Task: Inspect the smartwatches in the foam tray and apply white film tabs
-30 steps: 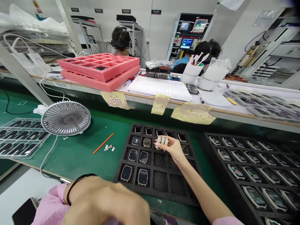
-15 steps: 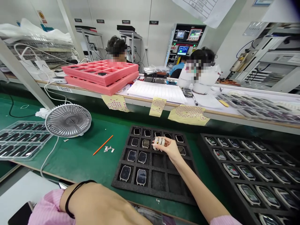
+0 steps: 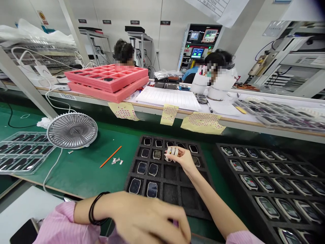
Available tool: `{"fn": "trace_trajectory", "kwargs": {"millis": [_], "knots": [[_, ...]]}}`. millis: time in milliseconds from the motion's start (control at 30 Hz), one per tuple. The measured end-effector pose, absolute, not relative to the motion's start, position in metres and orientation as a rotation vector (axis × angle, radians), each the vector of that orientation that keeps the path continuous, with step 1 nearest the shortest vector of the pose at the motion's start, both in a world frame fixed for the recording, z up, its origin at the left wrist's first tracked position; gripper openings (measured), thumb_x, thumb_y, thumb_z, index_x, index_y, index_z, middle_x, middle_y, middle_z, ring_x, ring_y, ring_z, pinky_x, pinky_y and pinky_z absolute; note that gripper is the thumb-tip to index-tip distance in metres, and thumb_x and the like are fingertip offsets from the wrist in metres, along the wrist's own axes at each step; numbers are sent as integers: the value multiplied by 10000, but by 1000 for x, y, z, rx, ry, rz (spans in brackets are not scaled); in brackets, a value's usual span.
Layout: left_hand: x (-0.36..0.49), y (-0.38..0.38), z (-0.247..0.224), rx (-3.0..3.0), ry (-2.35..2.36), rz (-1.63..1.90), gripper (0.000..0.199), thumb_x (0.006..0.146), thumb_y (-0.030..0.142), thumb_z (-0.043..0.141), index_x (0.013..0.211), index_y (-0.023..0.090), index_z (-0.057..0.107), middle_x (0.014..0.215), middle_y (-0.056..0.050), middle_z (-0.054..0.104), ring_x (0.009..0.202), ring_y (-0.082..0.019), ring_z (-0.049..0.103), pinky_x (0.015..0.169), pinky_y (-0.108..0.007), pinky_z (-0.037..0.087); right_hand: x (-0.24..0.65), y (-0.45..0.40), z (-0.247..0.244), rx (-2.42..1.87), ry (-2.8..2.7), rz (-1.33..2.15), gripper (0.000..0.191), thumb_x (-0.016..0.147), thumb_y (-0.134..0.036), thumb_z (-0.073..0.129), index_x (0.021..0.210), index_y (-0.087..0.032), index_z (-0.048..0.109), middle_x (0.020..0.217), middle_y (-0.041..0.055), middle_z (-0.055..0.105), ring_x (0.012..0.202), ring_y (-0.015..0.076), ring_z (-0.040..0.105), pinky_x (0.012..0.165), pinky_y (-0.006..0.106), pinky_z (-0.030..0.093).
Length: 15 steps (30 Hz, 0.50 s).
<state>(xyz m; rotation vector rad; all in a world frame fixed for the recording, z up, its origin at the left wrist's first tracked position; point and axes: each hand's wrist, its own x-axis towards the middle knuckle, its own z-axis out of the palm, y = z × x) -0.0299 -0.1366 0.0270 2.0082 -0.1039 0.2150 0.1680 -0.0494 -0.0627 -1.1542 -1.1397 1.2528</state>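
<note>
- Right hand point(image 3: 184, 160): closed on small white pieces point(image 3: 172, 151), above the upper rows of the black foam tray point(image 3: 170, 173); position matches the earlier frame.
- Left hand point(image 3: 149, 217): moved forward since the earlier frame, now over the tray's near edge. Fingers curled; any held item cannot be determined.
- Watches point(image 3: 153, 169): seated in cells of the tray, lower-right cells vacant.
- Larger watch tray point(image 3: 228, 169): right of the tray.
- Fan point(image 3: 72, 130), orange pencil point(image 3: 111, 156): left of the tray.

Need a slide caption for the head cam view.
Right hand with white-capped fingers over a black foam tray of smartwatches; left hand at its near edge.
</note>
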Motion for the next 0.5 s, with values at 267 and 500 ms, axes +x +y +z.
{"fn": "trace_trajectory", "kwargs": {"millis": [267,500], "knots": [[-15,-84,-11,1782,562,413,251,871,181,471,1106,197,558,949,-23,508,850,-151,507,913,-312,442,189,-44,-58,-1171,-1080,1130,498,417,-361,928,836,-174,733,830,91,774,820,301,732,829,456,574],[19,-66,-69,1917,905,483,266,790,97,430,1007,195,550,930,-24,522,868,-167,549,819,-297,506,210,-59,-60,-1201,-1048,1036,520,411,-342,935,864,-176,740,825,84,771,803,308,727,777,443,583]]}}
